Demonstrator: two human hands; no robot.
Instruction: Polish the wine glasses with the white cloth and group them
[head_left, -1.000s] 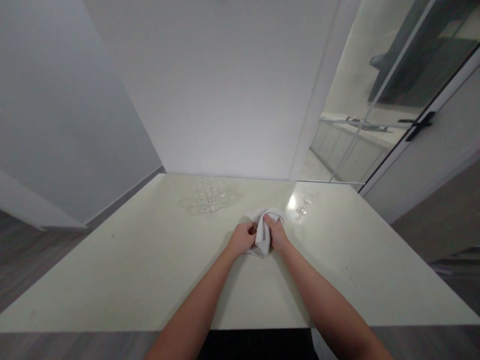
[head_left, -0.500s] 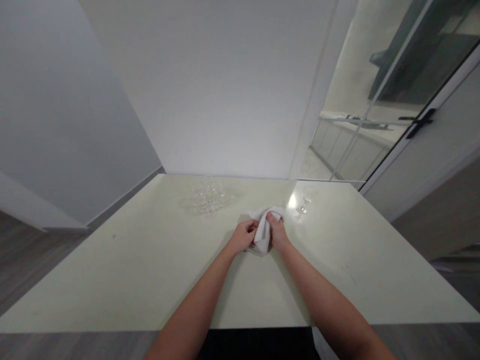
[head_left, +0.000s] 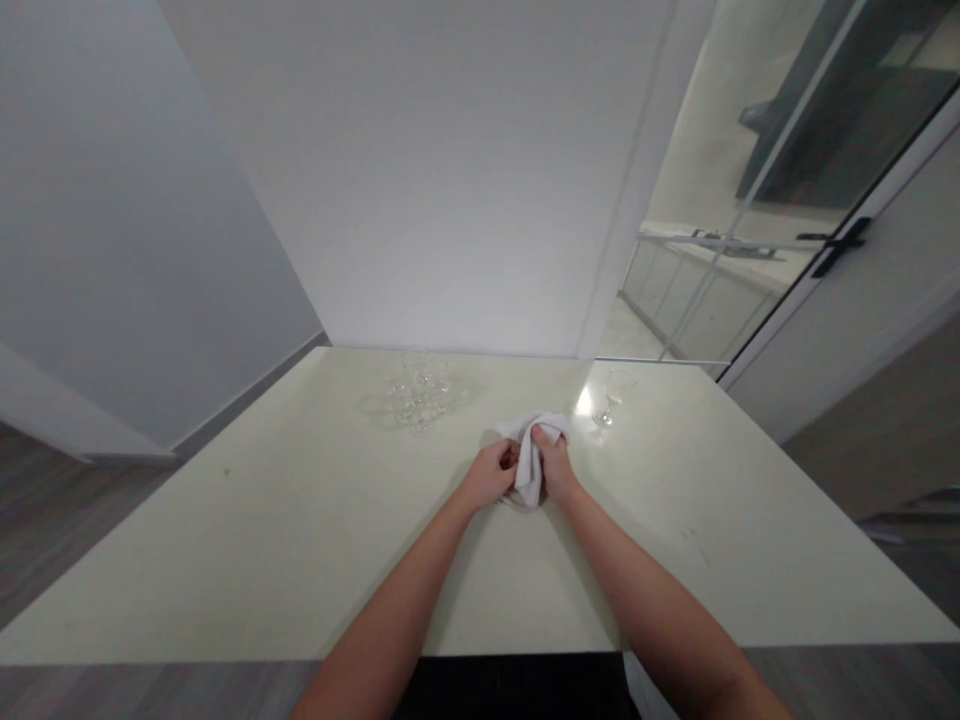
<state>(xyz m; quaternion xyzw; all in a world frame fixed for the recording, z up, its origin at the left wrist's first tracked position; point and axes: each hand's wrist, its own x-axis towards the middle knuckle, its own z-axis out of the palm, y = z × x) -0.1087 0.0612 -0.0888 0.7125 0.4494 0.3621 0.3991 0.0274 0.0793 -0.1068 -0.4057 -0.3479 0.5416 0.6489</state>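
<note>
Over the middle of the table [head_left: 315, 540], my right hand [head_left: 556, 465] grips a bunched white cloth [head_left: 529, 475], thumb on top and fingers tucked into the folds. My left hand [head_left: 489, 473] is closed at the cloth's left side, fingers curled and their tips against the fabric. What those fingers pinch is hidden, and whether anything is wrapped inside the cloth cannot be seen. Beyond my right hand, a single clear stemmed glass [head_left: 609, 402] stands near the back edge.
Several clear stemmed glasses [head_left: 418, 390] stand close together at the back, left of centre. A white wall [head_left: 450, 200] rises behind the table. On the right are a glazed partition [head_left: 720, 220] and a door with a black handle [head_left: 844, 247].
My left hand has shifted slightly right and turned a little against the cloth. The cloth's folds have moved slightly; my right hand stays almost in place.
</note>
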